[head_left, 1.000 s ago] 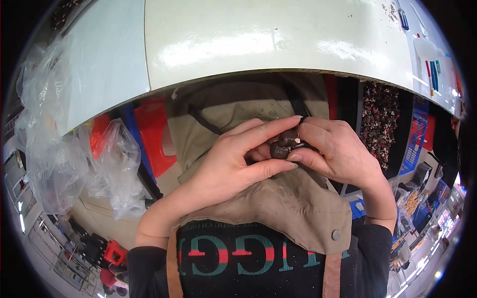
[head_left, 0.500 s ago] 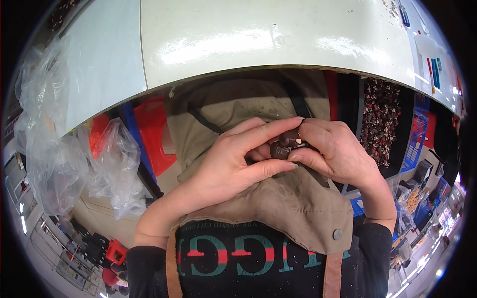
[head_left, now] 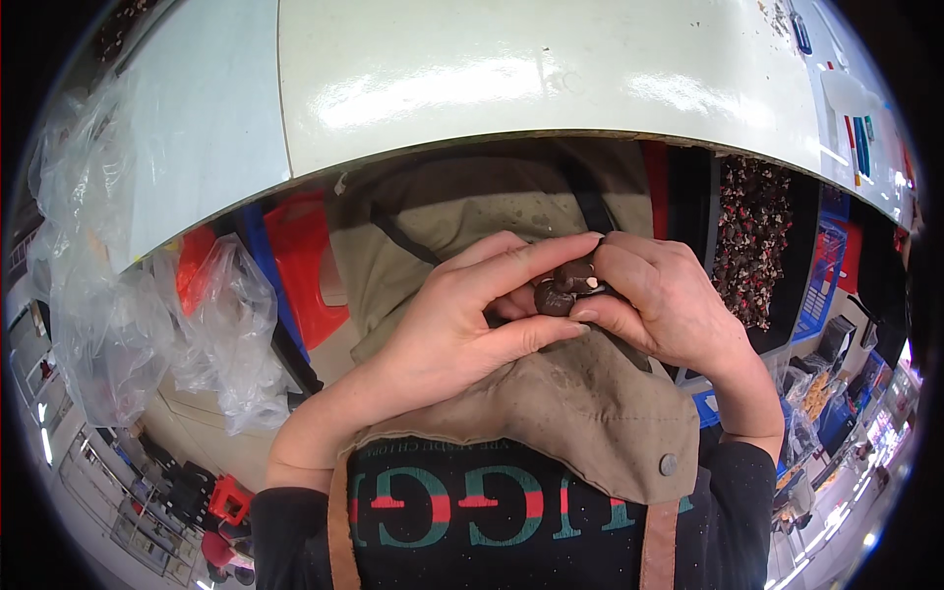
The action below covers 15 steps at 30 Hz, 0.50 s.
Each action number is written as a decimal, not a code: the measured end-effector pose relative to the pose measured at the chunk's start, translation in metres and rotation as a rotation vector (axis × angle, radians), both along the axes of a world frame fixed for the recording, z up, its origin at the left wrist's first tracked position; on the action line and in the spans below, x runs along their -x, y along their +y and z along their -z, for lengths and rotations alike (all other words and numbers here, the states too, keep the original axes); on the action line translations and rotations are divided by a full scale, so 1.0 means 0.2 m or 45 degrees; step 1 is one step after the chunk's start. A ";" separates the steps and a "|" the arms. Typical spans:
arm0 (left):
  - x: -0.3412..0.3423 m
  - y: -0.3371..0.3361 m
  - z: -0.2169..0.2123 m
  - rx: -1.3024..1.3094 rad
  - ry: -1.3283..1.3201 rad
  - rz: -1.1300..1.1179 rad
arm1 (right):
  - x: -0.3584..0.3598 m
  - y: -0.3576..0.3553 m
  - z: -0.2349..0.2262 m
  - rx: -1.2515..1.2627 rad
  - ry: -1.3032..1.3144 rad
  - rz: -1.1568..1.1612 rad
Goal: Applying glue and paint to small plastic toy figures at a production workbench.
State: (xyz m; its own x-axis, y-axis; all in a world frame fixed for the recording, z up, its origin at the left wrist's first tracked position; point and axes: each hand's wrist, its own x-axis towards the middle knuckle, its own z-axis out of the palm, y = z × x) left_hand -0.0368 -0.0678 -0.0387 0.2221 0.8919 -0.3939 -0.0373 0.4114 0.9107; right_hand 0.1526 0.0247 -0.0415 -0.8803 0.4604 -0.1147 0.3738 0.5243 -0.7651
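Both my hands meet over my lap around a small dark brown, glossy, rounded piece [head_left: 557,298] with a pale spot on its right side. My left hand [head_left: 472,305] is closed around it from the left, thumb below and index finger reaching across above. From the right, my right hand [head_left: 664,295] pinches at the same piece, its thumb near the pale spot and its fingers curled. A thin dark bit shows by the right thumb, but what it belongs to is hidden. Beneath the hands lies a khaki apron [head_left: 610,433].
A glossy white table [head_left: 442,59] curves across ahead. To the right stands a black bin of small dark, red and white pieces [head_left: 755,241], with a blue crate [head_left: 822,280] beyond. Clear plastic bags [head_left: 236,334] hang at left near a red stool [head_left: 305,265]. Pens [head_left: 861,146] lie far right.
The brown piece has turned very slightly between my fingers, and my right hand has shifted a touch. My left hand keeps its place.
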 end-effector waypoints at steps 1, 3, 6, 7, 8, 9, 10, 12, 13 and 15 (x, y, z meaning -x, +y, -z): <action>0.00 0.00 0.00 -0.014 0.009 -0.002 | 0.00 0.00 0.00 -0.017 -0.016 -0.002; 0.00 0.00 0.00 -0.028 0.018 -0.005 | 0.00 0.00 -0.01 -0.034 -0.031 -0.005; 0.00 0.00 0.00 -0.016 -0.002 -0.011 | 0.00 0.01 -0.03 -0.070 -0.060 -0.059; 0.00 -0.01 0.00 -0.023 0.000 -0.013 | 0.00 0.01 -0.02 -0.055 -0.038 -0.041; 0.01 -0.01 0.00 -0.031 0.002 -0.016 | 0.00 0.00 -0.02 -0.040 -0.016 -0.023; 0.00 -0.01 0.00 -0.033 0.002 -0.015 | 0.00 0.00 -0.02 -0.043 -0.016 -0.022; 0.00 -0.01 0.00 -0.034 -0.010 -0.026 | 0.01 -0.01 -0.01 -0.053 -0.007 0.000; 0.00 -0.01 0.00 -0.033 -0.020 -0.038 | 0.01 -0.01 -0.01 -0.061 0.003 0.022; 0.00 -0.01 0.00 -0.042 -0.012 -0.045 | 0.01 -0.01 -0.01 -0.060 -0.014 0.030; 0.00 -0.01 0.00 -0.052 -0.002 -0.053 | 0.01 -0.01 -0.03 -0.058 -0.030 0.038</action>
